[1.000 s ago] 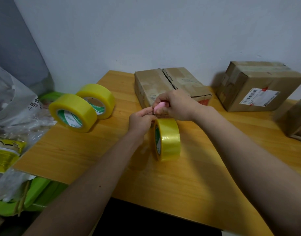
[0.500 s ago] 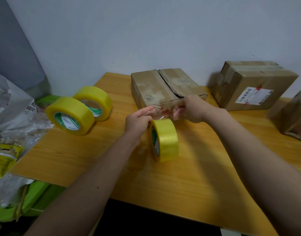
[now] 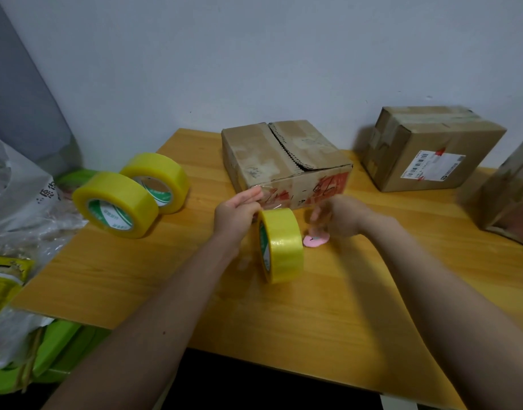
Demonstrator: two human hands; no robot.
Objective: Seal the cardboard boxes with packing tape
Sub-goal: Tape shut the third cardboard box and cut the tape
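Left hand: pinches the clear tape strip.
Right hand: blurred above the pink cutter; grip unclear.
Advice: keep strip taut, press it over the open box seam beyond both hands.

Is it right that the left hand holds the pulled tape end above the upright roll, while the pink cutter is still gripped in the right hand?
Not quite. In the head view the pink cutter lies on the table below the blurred right hand. The left hand does hold the tape end above the upright roll.
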